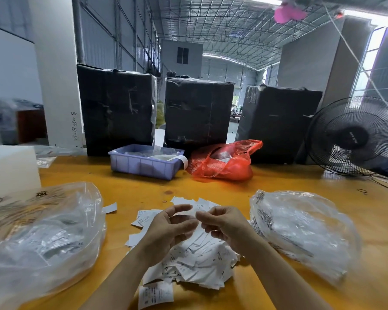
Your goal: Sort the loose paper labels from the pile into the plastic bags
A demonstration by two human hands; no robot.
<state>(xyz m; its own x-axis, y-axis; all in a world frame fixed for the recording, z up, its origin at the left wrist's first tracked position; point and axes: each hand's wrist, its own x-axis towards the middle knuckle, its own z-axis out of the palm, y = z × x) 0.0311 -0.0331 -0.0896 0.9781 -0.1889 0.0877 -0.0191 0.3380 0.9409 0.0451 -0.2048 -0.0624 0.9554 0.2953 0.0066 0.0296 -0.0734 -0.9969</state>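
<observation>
The wooden table carries three black-wrapped boxes at the back, with a fan on the right, its hub lettering too small to read. A white pillar at the left bears handwritten figures I cannot make out. Two clear plastic bags flank the work: the left bag, cut off by the frame edge, shows "XS" on one slip inside; the right bag has blurred black print. A red bag and a blue tray sit farther back. The pile of labels lies between the bags, several marked "S". Above it, the left hand is loosely curled and the right hand curls too; whether either pinches a label cannot be told.
</observation>
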